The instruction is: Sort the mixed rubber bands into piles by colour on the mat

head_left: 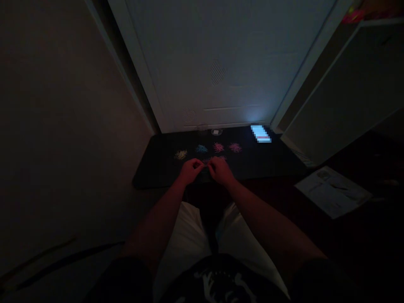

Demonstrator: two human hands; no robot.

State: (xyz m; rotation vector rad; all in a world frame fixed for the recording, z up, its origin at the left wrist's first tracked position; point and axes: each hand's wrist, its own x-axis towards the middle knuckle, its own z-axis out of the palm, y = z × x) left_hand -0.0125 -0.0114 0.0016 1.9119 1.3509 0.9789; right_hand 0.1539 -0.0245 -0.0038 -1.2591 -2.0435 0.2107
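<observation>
Both hands meet over the front of a low black table [259, 164] in dim light. My left hand [191, 170] is closed in a pinch, thumb against fingertips. My right hand [220, 169] pinches close beside it, the fingertips almost touching. Whatever lies between the fingers is too small and dark to make out. A pile of thin pinkish strands [207, 160] lies just behind the fingertips, partly hidden by the hands. Farther back sit separate little piles: pale yellow strands [181, 155], blue strands [201, 148], pink strands [218, 147] and purplish-pink strands [235, 147].
A lit phone [261, 134] lies at the table's back right. Near the back edge is a small clear round container [216, 132] with something white in it. A white door panel [221, 63] rises behind the table. A printed sheet [333, 191] lies to the right.
</observation>
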